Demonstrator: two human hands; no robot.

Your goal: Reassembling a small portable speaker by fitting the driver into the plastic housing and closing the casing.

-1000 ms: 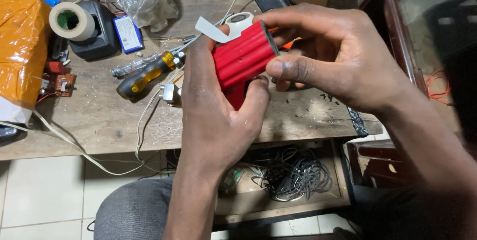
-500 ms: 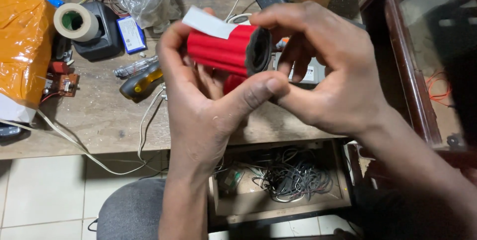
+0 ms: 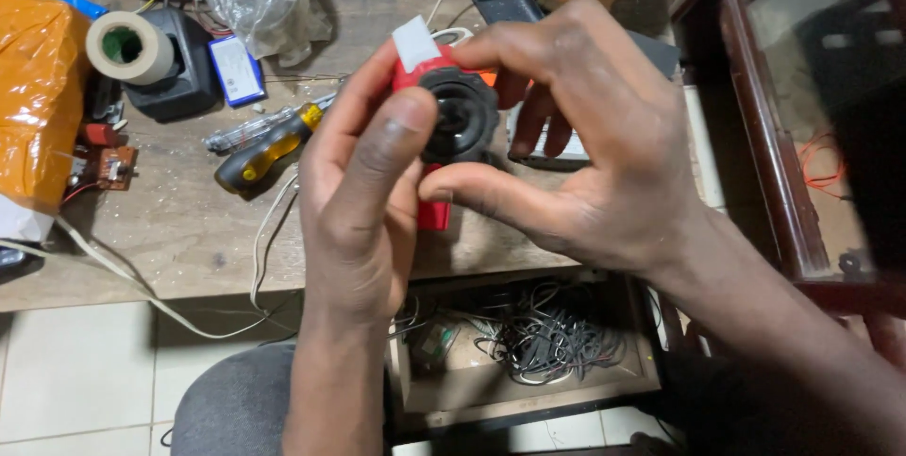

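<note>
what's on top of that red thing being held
A white tape strip sits on the red device's top edge. Its black round end faces the camera; both hands cover the rest.

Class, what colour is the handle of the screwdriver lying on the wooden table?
Black and yellow; the screwdriver shows best in the head view.

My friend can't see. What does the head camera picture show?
Two hands hold a red ribbed cylinder with a black round end: left hand and right hand. Behind them, a wooden table holds a screwdriver and a tape roll.

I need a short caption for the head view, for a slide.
Both hands, left hand and right hand, grip a red cylinder above a cluttered wooden table.
</note>
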